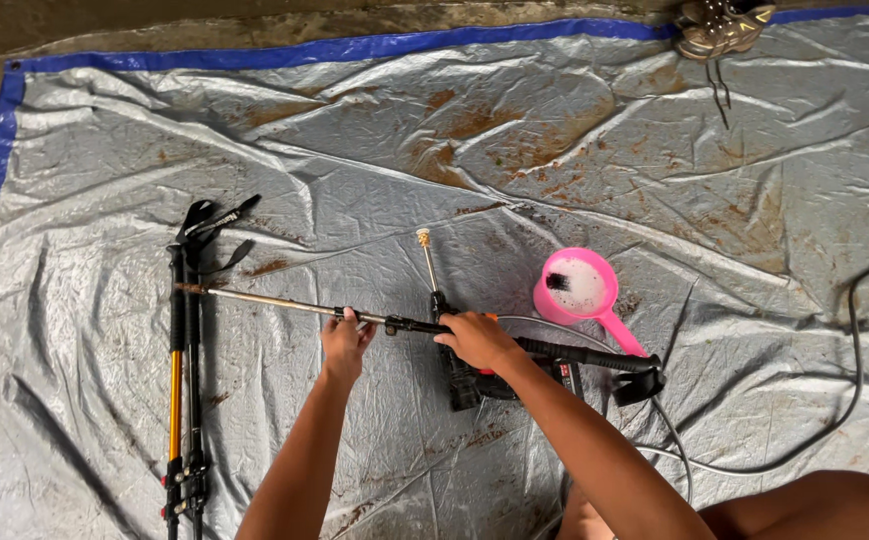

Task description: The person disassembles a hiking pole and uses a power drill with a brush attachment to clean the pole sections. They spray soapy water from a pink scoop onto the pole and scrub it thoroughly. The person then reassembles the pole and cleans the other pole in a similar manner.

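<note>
Tarpaulin (574, 130): grey, creased, rust-stained, blue-edged; spread flat on the ground beneath every item listed.
Trekking poles (183, 380): two, black and yellow, laid side by side at the far left, wrist straps at the upper end, clamps at the lower end.
Pole section (264, 299): slim silver shaft, held level above the tarpaulin; its left tip is seen at the upper part of the trekking poles, its black grip end extends rightward to a strap near the pink scoop's handle.
Left hand (345, 340): closed around the shaft where silver meets black.
Spray wand (427, 262): thin, brass-tipped, pointing upward from a black and orange power washer body lying under the held pole.
Right hand (475, 340): clamped on the black portion of the pole section, just right of the left hand.
Pink scoop (580, 288): round, handled, holding foamy water and a small black brush; set right of the hands.
Hose (854, 350): dark, curving along the right side.
Shoe (719, 25): partly seen at the top edge.
</note>
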